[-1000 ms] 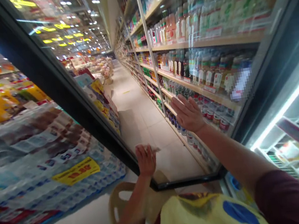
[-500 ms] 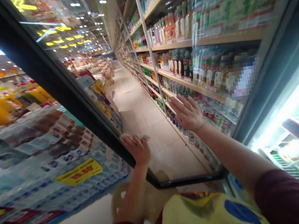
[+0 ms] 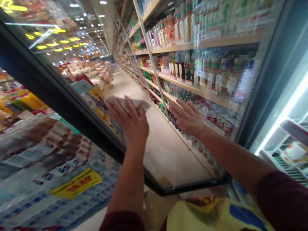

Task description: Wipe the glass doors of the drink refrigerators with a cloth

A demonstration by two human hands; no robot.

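A glass door [image 3: 163, 156] with a black frame stands open in front of me. My left hand [image 3: 131, 120] presses a pale, crumpled cloth [image 3: 139, 102] against the glass, fingers spread over it. The cloth's edge sticks out beyond the fingers on the right. To the right, my right hand [image 3: 187, 119] rests on or close to the pane with its fingers stretched out, holding nothing. Both forearms reach up from dark red sleeves, and a yellow apron [image 3: 176, 224] shows below.
Right of the door is a lit cooler with wire shelves [image 3: 291, 164] and packages. Behind the pane, drink bottles [image 3: 170, 28] fill long shelves along an aisle [image 3: 159, 134]. On the left, shrink-wrapped bottles [image 3: 70, 159] are stacked under a yellow price sign [image 3: 77, 183].
My left hand has moved up with the cloth, from the lower left frame edge onto the pane. The right hand stays nearly in place. The view has shifted slightly.
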